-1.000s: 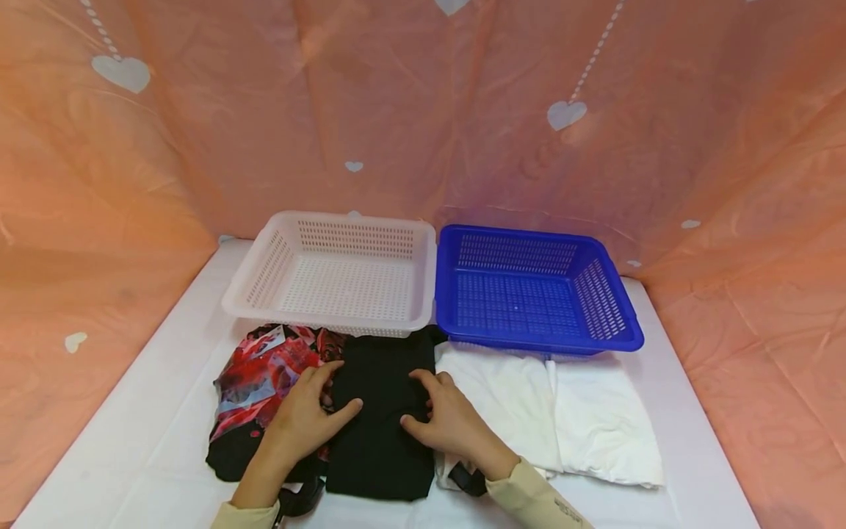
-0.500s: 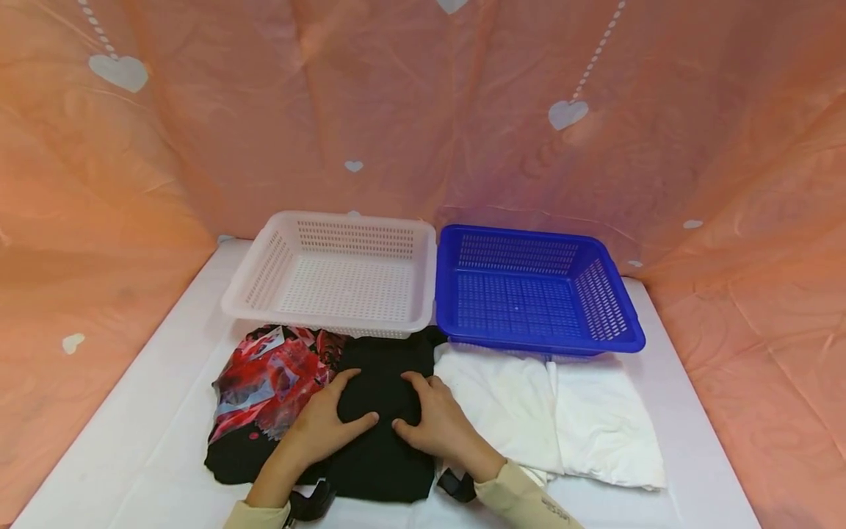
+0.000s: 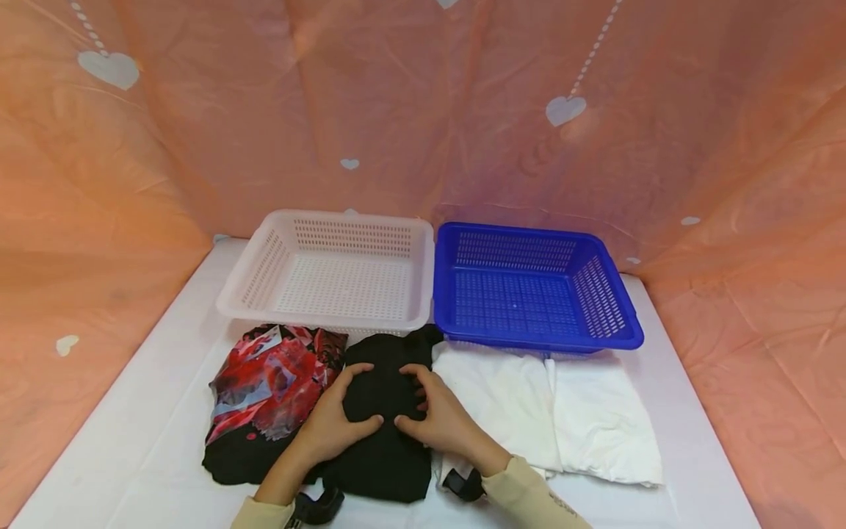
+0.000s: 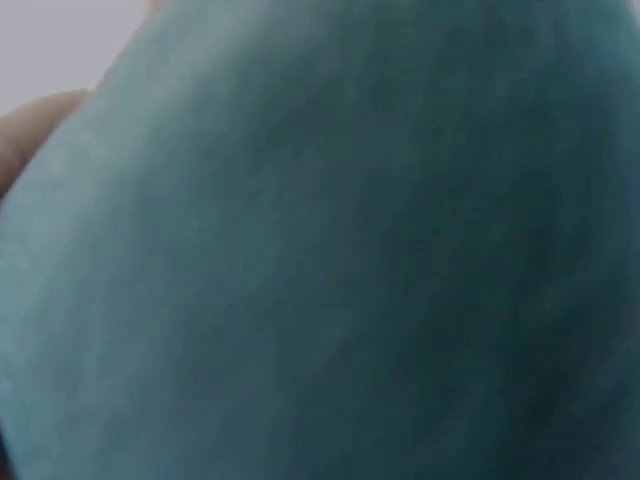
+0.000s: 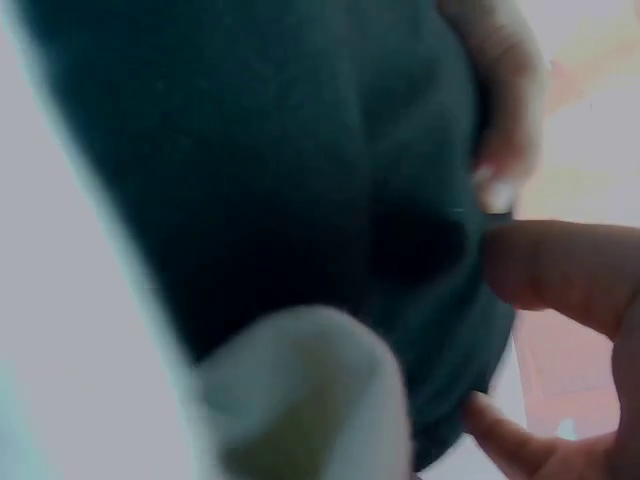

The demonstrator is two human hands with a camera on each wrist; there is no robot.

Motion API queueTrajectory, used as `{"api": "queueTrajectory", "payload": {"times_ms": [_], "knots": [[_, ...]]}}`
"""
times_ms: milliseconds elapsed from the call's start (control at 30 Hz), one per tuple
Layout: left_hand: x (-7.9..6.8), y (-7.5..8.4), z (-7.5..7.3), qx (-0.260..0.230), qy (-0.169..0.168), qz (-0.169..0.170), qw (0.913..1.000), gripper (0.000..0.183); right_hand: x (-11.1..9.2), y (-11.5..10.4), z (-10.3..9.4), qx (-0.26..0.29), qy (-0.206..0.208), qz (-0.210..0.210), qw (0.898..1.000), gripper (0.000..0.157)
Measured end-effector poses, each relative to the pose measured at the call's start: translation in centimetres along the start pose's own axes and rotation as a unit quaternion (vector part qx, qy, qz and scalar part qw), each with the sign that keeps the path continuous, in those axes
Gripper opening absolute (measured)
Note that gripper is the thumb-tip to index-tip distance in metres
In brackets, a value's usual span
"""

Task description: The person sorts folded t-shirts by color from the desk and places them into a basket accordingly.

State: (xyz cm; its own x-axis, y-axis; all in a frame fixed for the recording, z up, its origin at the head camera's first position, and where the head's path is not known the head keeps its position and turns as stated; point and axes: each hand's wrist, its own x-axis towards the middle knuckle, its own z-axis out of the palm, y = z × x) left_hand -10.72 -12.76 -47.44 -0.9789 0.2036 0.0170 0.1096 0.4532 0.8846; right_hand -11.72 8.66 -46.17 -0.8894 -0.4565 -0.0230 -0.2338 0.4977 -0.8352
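Between the two hands lies a folded black garment point(image 3: 383, 470), on the white table in the head view. My left hand point(image 3: 328, 426) holds its left side, thumb on top and the other fingers along the edge. On the opposite side my right hand point(image 3: 446, 415) grips the garment, its fingers curled at the edge and its thumb near the left one. The cloth bunches between them. Dark cloth point(image 4: 350, 260) fills most of the left wrist view, hiding nearly all of that hand. The right wrist view shows fingertips point(image 5: 545, 262) pressed against the dark cloth's edge.
A red-and-black patterned garment point(image 3: 271, 389) lies to the left, white folded clothes point(image 3: 601, 419) to the right. Behind stand a white plastic basket point(image 3: 228, 297) and a blue plastic basket point(image 3: 542, 344), side by side. Peach curtains with hearts point(image 3: 565, 110) enclose the table.
Both hands have moved inward over the black garment, drawing closer together and gathering its sides. The garment's middle now looks narrower and bunched. The baskets and other clothes have stayed put.
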Motion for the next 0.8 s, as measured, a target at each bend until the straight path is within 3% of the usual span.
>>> {"api": "queueTrajectory", "payload": {"times_ms": [267,467,633,800], "knots": [[-0.9,2.3,-2.1,-0.058,0.016,0.082,0.9948,0.075,-0.5,-0.5,-0.3,0.089,0.008,-0.004,0.996,0.085],[-1.9,4.2,-3.5,-0.069,0.039,0.138,0.9872,0.079,-1.3,-2.1,-0.6,0.186,-0.017,-0.081,0.979,0.09],[-2.4,5.7,-4.5,-0.043,0.074,0.191,0.9778,0.085,-1.7,-3.9,-1.3,0.169,-0.008,-0.124,0.978,0.092],[-2.1,6.4,-5.3,-0.01,0.099,0.209,0.9728,0.088,-1.1,-5.5,-2.5,0.139,-0.004,-0.132,0.981,0.09]]}}
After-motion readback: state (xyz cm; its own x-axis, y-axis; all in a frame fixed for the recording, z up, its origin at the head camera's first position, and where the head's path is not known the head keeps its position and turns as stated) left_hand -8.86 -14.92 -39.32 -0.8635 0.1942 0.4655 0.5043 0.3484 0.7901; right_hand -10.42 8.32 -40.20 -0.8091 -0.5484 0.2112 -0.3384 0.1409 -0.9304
